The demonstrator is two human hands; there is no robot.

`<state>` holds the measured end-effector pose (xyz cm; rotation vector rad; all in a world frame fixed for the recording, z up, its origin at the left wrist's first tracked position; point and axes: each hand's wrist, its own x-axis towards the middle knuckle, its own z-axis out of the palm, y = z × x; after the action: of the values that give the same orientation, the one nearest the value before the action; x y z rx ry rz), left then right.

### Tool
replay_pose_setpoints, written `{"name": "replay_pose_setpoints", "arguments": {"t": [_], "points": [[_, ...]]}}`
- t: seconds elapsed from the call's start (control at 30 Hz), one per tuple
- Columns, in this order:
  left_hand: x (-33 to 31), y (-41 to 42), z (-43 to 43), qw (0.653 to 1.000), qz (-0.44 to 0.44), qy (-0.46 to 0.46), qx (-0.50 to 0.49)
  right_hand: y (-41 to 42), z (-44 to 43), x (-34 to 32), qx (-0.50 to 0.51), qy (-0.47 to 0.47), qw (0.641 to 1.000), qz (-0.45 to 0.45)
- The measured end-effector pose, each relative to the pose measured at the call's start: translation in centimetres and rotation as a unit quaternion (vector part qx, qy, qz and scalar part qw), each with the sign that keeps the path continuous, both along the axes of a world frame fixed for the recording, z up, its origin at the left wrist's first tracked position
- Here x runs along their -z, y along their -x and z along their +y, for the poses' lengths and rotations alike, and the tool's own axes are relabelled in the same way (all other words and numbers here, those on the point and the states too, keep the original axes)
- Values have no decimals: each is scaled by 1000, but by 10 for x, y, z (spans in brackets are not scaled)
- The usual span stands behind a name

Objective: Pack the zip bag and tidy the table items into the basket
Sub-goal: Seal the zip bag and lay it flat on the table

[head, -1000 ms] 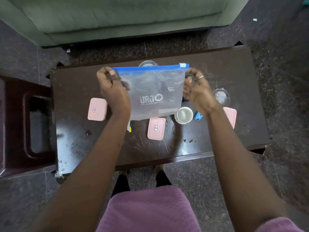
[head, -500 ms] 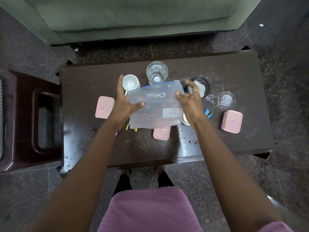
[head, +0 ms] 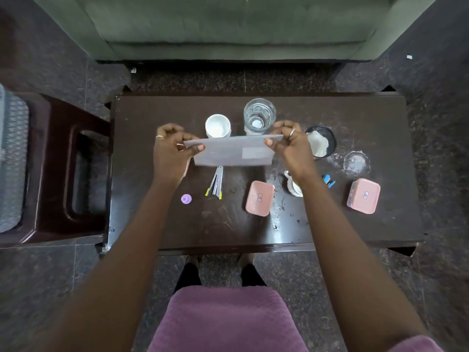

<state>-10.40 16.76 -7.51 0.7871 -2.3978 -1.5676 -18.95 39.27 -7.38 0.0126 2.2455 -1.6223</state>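
Observation:
I hold the translucent zip bag nearly flat above the dark table. My left hand pinches its left edge and my right hand pinches its right edge. Below the bag lie a metal stapler, a purple cap and a pink lidded box. A second pink box sits at the right. A white cup and a clear glass stand behind the bag. A black mesh basket holding something white is right of my right hand.
A white cup lies partly hidden under my right wrist, with blue clips beside it. A clear lid rests on the table. A dark stool stands at the left, a green sofa behind.
The bag came down from upright in front of me to low and nearly flat over the table. Both hands shifted their grip to its side edges.

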Motion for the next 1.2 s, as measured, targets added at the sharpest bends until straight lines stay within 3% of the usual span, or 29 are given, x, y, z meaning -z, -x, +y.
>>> {"name": "replay_pose_setpoints", "arguments": {"t": [0.07,0.17,0.3,0.37,0.53,0.63,0.73,0.87,0.97,1.2], "points": [[0,-4,-14,999,0,-38,-19,-1,-14,-3,-23,27,999,-13],[1,-11,-30,994,-5,-109,-22,-3,-41,1,-35,-21,999,11],[12,-15,-49,995,-35,-56,-69,-5,-80,9,3,-20,999,31],[18,-16,-62,992,-46,-74,-94,-6,-100,16,6,-8,1000,28],[29,-26,-108,981,-69,-178,21,-6,-145,39,12,-84,996,33],[40,-27,-131,978,-85,-189,23,-2,-167,47,17,-56,998,-7],[55,-19,-160,982,-102,-157,-11,5,-187,56,-59,-9,993,-105],[74,-5,-196,983,-138,-106,59,14,-204,69,-156,-39,975,-154],[87,4,-213,973,-175,-100,108,22,-220,80,-158,-109,973,-125],[120,25,-204,973,-202,55,94,33,-246,112,-159,-305,939,0]]}}
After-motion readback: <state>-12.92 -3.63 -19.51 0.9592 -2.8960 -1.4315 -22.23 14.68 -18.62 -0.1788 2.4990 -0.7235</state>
